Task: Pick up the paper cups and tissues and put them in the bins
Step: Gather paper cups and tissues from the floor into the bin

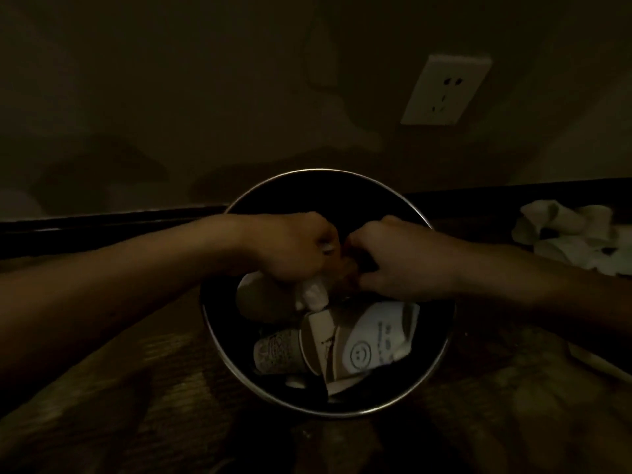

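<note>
A round bin with a shiny metal rim (214, 340) and a black inside stands on the dark wooden floor (102, 405). Both hands are over the open top of the bin.

The left hand (290, 248) is closed tight around a white crumpled tissue (311, 295). The tissue sticks out under the fist and hangs just above the cups in the bin. The right hand (403, 261) is right next to the left hand, almost touching it. Its fingers are curled, but it is too dark to tell if it holds anything.

Inside the bin lie three paper cups, all on their sides and touching. A white paper cup with a smiley face (372, 340) lies on the right. A brown and white paper cup (319, 340) lies in the middle. A small paper cup with grey scribble patterns (277, 352) lies on the left. A pale round thing (253, 299) sits under the left hand; what it is cannot be told.

The far edge of the bin is close to the dark strip at the bottom of the wall (102, 220). A pile of white crumpled tissues (574, 234) lies on the floor to the right, near that strip and apart from the bin. A white wall socket (444, 90) is up on the wall. There is open floor to the left of the bin and in front of it.
</note>
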A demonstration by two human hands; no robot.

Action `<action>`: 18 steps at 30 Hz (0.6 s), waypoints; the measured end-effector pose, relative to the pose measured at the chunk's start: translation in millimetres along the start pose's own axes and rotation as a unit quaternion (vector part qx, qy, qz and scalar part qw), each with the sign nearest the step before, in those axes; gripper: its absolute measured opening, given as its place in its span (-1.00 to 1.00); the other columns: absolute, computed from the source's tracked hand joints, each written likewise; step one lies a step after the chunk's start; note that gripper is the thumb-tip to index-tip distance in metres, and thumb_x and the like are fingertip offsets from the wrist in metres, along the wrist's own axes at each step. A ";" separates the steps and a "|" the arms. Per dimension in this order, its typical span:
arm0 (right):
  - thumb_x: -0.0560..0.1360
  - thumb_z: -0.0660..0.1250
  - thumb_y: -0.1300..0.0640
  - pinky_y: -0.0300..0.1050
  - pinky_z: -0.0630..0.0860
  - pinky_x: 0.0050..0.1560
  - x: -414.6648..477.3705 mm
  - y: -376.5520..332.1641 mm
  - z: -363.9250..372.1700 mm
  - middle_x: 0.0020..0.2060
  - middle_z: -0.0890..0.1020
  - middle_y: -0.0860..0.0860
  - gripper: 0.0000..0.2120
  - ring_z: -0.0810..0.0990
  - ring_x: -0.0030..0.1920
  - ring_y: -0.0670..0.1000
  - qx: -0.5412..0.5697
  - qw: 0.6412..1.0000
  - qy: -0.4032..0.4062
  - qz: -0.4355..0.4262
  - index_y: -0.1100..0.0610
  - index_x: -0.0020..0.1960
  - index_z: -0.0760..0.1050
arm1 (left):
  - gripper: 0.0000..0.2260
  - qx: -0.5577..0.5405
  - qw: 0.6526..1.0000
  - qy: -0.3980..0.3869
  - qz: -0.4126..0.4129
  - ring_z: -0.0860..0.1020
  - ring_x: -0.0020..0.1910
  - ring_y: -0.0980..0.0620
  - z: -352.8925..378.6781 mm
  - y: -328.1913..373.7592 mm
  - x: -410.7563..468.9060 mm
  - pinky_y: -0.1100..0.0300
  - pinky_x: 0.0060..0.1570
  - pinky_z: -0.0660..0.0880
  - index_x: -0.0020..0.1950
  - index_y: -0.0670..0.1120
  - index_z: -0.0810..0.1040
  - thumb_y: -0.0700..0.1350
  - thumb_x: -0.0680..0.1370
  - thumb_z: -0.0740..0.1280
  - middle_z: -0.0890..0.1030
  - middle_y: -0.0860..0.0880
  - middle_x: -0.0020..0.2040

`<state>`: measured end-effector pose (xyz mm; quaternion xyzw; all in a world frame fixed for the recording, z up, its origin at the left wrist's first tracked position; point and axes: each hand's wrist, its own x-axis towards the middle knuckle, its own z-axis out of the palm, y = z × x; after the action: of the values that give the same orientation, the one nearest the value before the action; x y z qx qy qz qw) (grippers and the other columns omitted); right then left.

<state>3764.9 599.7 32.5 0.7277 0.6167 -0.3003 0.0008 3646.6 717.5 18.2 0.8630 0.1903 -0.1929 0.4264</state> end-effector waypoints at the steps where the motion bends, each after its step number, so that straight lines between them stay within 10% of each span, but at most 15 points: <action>1: 0.49 0.39 0.09 -0.10 0.52 -0.13 0.9 0.1 3.4 -0.10 0.57 -0.02 -0.89 0.57 -0.08 -0.03 -0.020 0.999 -0.036 0.003 -0.06 -0.13 0.47 | -0.98 0.029 0.999 -0.037 -0.010 0.58 -0.01 0.04 4.3 -1.7 2.8 0.09 0.01 0.55 -0.04 0.06 0.53 -0.02 0.56 0.33 0.60 0.01 -0.01; 9: 0.54 0.32 -0.05 -0.32 0.37 -0.26 -16.7 -5.1 -2.4 -0.14 0.52 -0.13 -0.84 0.49 -0.18 -0.17 -0.101 0.995 0.008 -0.012 0.01 0.05 0.52 | -0.69 0.155 0.983 -0.100 -0.002 0.51 0.08 0.14 -10.9 4.2 0.0 0.19 0.10 0.44 0.32 0.11 0.45 0.13 0.60 0.23 0.52 0.16 0.11; 18: 0.40 0.28 -0.22 -0.30 0.46 -0.29 -140.4 63.0 -46.2 -0.30 0.58 -0.24 -0.70 0.57 -0.20 -0.21 0.011 0.978 0.197 0.071 -0.06 -0.06 0.62 | -0.70 0.132 0.974 0.096 0.161 0.54 -0.39 0.26 -4.7 95.5 26.5 0.29 -0.46 0.32 -0.25 0.13 0.55 0.32 0.35 0.22 0.59 0.13 -0.38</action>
<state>3833.4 475.8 108.6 0.8145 0.5480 -0.1571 -0.1073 3717.1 671.8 71.0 0.9453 0.0620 -0.0619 0.3143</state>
